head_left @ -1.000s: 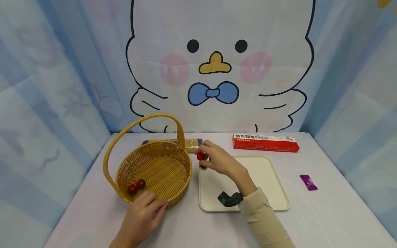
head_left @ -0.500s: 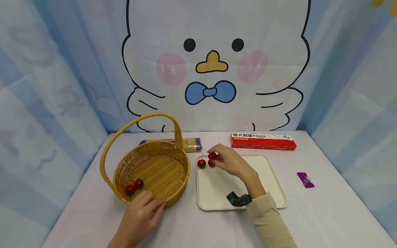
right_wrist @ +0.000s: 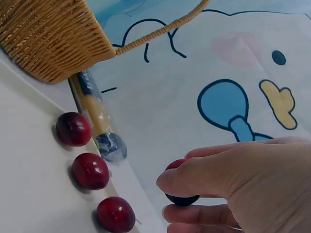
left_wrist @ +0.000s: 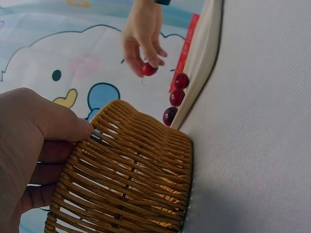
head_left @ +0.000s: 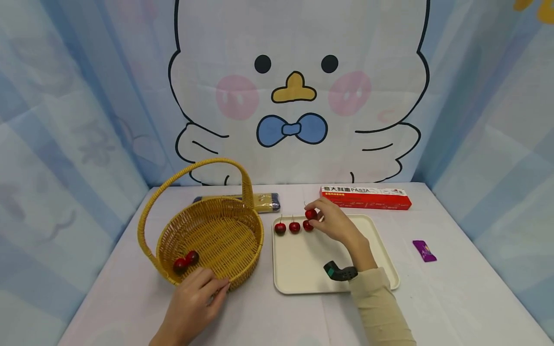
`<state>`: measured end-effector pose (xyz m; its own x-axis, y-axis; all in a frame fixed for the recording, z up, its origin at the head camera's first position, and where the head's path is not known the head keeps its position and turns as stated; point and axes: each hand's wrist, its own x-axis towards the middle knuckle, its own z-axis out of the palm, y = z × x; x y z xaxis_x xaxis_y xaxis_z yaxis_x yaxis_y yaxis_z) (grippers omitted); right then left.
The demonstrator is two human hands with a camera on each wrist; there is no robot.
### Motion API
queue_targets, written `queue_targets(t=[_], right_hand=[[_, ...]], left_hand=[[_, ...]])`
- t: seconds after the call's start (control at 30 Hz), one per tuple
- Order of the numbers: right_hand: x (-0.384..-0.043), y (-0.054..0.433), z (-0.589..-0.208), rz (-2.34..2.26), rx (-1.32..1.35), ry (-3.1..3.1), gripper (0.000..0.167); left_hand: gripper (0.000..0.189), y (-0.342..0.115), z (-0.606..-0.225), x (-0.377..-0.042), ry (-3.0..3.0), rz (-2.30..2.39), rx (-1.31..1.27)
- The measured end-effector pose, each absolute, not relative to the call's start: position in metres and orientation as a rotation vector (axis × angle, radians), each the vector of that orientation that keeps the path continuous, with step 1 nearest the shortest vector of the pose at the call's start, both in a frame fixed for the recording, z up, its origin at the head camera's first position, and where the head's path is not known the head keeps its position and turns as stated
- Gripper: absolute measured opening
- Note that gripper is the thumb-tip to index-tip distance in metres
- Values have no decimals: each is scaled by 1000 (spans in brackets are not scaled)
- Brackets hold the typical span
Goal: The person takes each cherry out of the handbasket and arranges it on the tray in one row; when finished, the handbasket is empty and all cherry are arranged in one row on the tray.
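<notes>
My left hand [head_left: 194, 302] pinches the near rim of a yellow wicker basket [head_left: 229, 240], thumb outside in the left wrist view. Two dark red cherries [head_left: 186, 262] lie at the left inside the basket. Over the far edge of a cream tray [head_left: 303, 266], my right hand [head_left: 336, 223] holds a red cherry [right_wrist: 181, 200] between thumb and fingers, its stem pointing up. Below it, three cherries sit in a row along the tray's far edge: a darker one [right_wrist: 74, 129] at the left, a middle one [right_wrist: 91, 171] and a right one [right_wrist: 116, 214].
Behind the basket lies a clear pack of pasta [head_left: 267, 202] with blue ends. A red pasta box [head_left: 365, 198] stands at the back right, behind the tray. A small purple wrapped sweet [head_left: 424, 251] lies right of the tray. A printed curtain hangs behind the table.
My right hand has shifted to the right along the tray's far edge, still with a cherry in its fingers. Three cherries now show in a row there. The left hand has stayed on the basket rim.
</notes>
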<state>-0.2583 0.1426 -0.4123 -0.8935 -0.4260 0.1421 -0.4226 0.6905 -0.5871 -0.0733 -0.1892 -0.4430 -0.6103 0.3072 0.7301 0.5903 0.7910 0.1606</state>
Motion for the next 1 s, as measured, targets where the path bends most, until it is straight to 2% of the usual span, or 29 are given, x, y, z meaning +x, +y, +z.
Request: queue_targets(t=[0.4,1.0], right_hand=[[-270,160,-430,-963,-550,2913,33],[-281,167,-451,-872,-466,2888,30]], left_hand=[[58,-190,-444,-74,-2255,-506,-660],[60,-189,-443,-73,-2267,-493,-646]])
